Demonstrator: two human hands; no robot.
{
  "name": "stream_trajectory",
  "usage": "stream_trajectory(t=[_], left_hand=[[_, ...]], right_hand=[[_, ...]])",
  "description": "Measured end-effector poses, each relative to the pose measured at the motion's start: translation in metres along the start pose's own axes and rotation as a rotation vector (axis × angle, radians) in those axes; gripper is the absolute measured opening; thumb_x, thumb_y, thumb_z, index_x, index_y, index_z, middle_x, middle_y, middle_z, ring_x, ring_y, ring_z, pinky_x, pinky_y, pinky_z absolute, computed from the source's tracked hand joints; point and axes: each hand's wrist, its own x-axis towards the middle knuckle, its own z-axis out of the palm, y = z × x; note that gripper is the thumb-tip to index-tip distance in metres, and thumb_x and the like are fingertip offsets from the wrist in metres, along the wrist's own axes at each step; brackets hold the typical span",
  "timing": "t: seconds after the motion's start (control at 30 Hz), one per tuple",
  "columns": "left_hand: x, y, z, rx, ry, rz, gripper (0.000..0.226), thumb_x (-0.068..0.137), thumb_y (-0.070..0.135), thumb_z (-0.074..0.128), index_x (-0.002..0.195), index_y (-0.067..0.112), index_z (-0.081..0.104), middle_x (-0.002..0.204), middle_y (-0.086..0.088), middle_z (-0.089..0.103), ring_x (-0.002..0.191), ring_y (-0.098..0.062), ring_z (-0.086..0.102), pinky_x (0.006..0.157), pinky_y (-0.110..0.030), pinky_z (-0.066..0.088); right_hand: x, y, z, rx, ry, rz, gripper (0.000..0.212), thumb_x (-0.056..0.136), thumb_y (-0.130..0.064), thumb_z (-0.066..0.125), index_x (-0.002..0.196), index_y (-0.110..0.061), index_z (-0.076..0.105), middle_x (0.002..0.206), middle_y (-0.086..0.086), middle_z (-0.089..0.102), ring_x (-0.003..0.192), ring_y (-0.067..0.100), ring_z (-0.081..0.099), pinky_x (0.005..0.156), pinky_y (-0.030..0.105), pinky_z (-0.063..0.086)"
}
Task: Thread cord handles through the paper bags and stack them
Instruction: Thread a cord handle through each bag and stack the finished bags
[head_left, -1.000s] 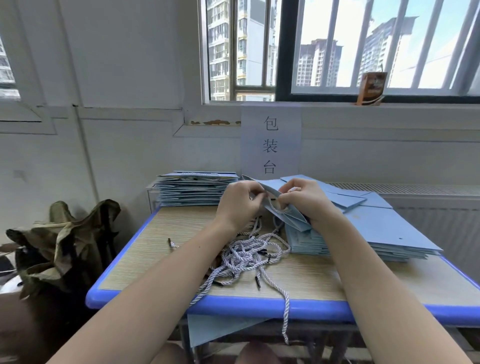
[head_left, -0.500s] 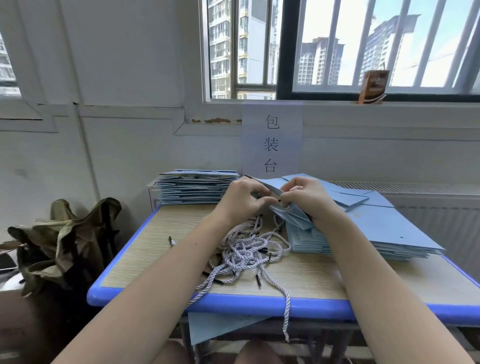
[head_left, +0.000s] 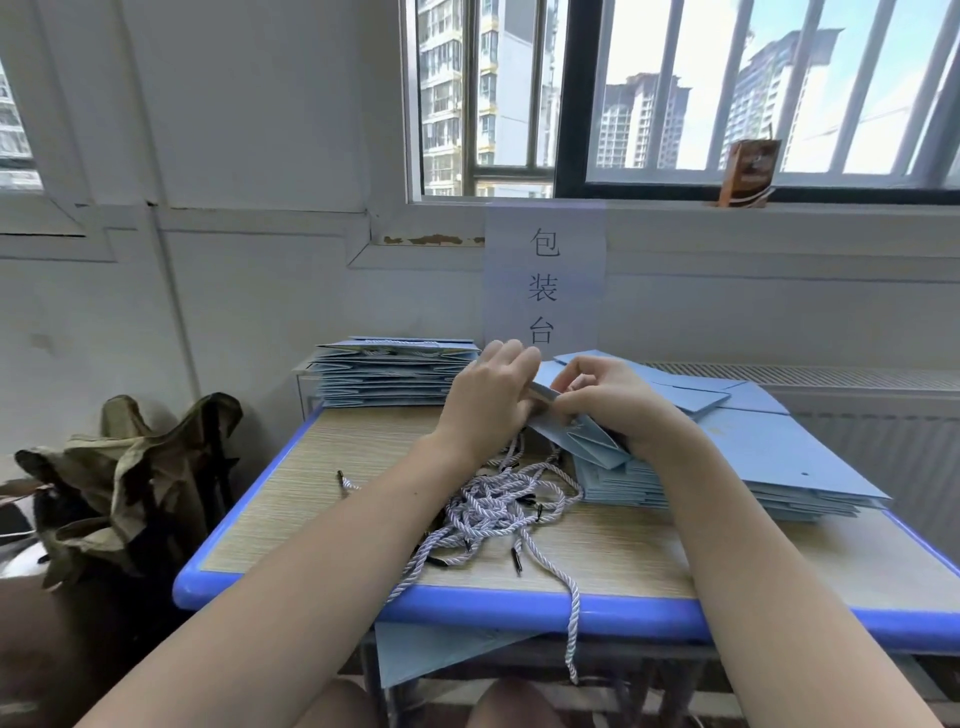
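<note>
A folded light-blue paper bag (head_left: 582, 434) is lifted above the right-hand pile of flat blue bags (head_left: 769, 467). My left hand (head_left: 488, 400) grips the bag's top edge from the left. My right hand (head_left: 608, 395) pinches the same edge from the right, fingers curled; what lies between its fingertips is hidden. A tangle of grey-white twisted cords (head_left: 498, 509) with black tips lies on the table under my hands, one cord hanging over the front edge. A neat stack of bags with cord handles (head_left: 384, 374) stands at the back left.
The wooden table has a blue rim (head_left: 519, 608). A paper sign (head_left: 543, 280) hangs on the wall behind. A camouflage folding chair (head_left: 130, 478) stands to the left. A brown carton (head_left: 745, 174) sits on the windowsill. A blue sheet (head_left: 441, 649) hangs under the table's front.
My left hand has risen a little along the bag's top edge and its fingers have stretched up. The right hand and the bag have barely shifted.
</note>
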Motion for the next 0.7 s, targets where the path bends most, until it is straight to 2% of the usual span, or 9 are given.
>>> stream_trajectory(t=[0.1, 0.2, 0.3, 0.33, 0.4, 0.47, 0.53, 0.6, 0.7], left_hand=[[0.001, 0.002, 0.005, 0.151, 0.009, 0.099, 0.047, 0.063, -0.002, 0.074, 0.097, 0.015, 0.048, 0.092, -0.006, 0.053, 0.081, -0.027, 0.049, 0.072, -0.04, 0.047], [0.001, -0.002, 0.009, 0.147, -0.077, 0.102, 0.047, 0.069, 0.002, 0.074, 0.112, 0.016, 0.06, 0.113, -0.005, 0.064, 0.1, -0.03, 0.06, 0.086, -0.039, 0.046], [0.0, 0.001, 0.002, 0.072, -0.244, -0.029, 0.027, 0.083, 0.008, 0.061, 0.107, 0.018, 0.071, 0.111, -0.004, 0.071, 0.104, -0.03, 0.063, 0.079, -0.032, 0.042], [0.001, 0.002, 0.001, 0.103, -0.311, -0.09, 0.029, 0.085, 0.009, 0.057, 0.107, 0.021, 0.071, 0.108, -0.004, 0.071, 0.103, -0.029, 0.063, 0.078, -0.032, 0.042], [0.002, 0.002, -0.003, 0.158, -0.359, -0.154, 0.038, 0.084, 0.01, 0.055, 0.113, 0.028, 0.071, 0.109, -0.002, 0.072, 0.105, -0.027, 0.063, 0.082, -0.033, 0.044], [0.001, 0.003, -0.007, 0.149, -0.297, -0.175, 0.039, 0.084, 0.01, 0.055, 0.114, 0.029, 0.071, 0.11, 0.0, 0.072, 0.106, -0.026, 0.063, 0.084, -0.035, 0.048], [0.0, 0.0, -0.008, 0.075, -0.19, -0.208, 0.034, 0.086, 0.01, 0.055, 0.11, 0.027, 0.073, 0.107, 0.001, 0.074, 0.103, -0.026, 0.065, 0.083, -0.037, 0.05], [0.0, -0.003, -0.007, 0.006, -0.095, -0.261, 0.025, 0.089, 0.016, 0.059, 0.106, 0.029, 0.073, 0.1, 0.002, 0.075, 0.097, -0.028, 0.066, 0.077, -0.037, 0.051], [0.0, -0.006, -0.003, -0.047, -0.009, -0.313, 0.018, 0.089, 0.021, 0.062, 0.102, 0.029, 0.073, 0.093, 0.004, 0.075, 0.09, -0.026, 0.066, 0.07, -0.034, 0.049]], right_hand=[[-0.004, -0.003, -0.002, -0.073, -0.065, -0.021, 0.018, 0.074, 0.008, 0.064, 0.085, -0.006, 0.064, 0.069, 0.004, 0.055, 0.062, 0.018, 0.053, 0.055, 0.025, 0.047], [-0.006, -0.002, -0.004, -0.074, -0.084, -0.068, 0.019, 0.071, 0.011, 0.062, 0.083, -0.004, 0.063, 0.07, 0.006, 0.051, 0.065, 0.019, 0.048, 0.059, 0.026, 0.044], [-0.007, -0.004, -0.002, -0.018, -0.102, -0.098, 0.009, 0.077, 0.004, 0.07, 0.083, -0.002, 0.067, 0.068, 0.008, 0.052, 0.059, 0.017, 0.046, 0.048, 0.023, 0.04], [-0.006, -0.004, 0.0, 0.021, -0.074, -0.113, 0.005, 0.081, -0.003, 0.073, 0.083, -0.002, 0.068, 0.065, 0.007, 0.053, 0.054, 0.015, 0.045, 0.045, 0.023, 0.038], [0.001, -0.001, 0.001, -0.035, 0.133, -0.223, 0.015, 0.087, -0.016, 0.073, 0.077, -0.006, 0.069, 0.061, 0.001, 0.057, 0.05, 0.014, 0.047, 0.048, 0.024, 0.041], [0.006, 0.002, -0.002, -0.244, 0.442, -0.333, 0.02, 0.09, -0.024, 0.07, 0.074, -0.014, 0.067, 0.062, -0.006, 0.06, 0.056, 0.008, 0.054, 0.055, 0.019, 0.042], [0.006, 0.004, -0.009, -0.239, 0.668, -0.351, 0.018, 0.093, -0.024, 0.064, 0.078, -0.015, 0.065, 0.066, -0.009, 0.061, 0.064, 0.007, 0.057, 0.058, 0.016, 0.04], [0.009, 0.007, -0.014, -0.111, 0.793, -0.331, 0.017, 0.095, -0.022, 0.058, 0.082, -0.013, 0.06, 0.074, -0.001, 0.062, 0.073, 0.018, 0.058, 0.065, 0.024, 0.04], [0.014, 0.008, -0.014, 0.023, 0.849, -0.315, 0.01, 0.097, -0.019, 0.054, 0.091, -0.01, 0.053, 0.094, 0.009, 0.059, 0.086, 0.023, 0.053, 0.074, 0.029, 0.038]])
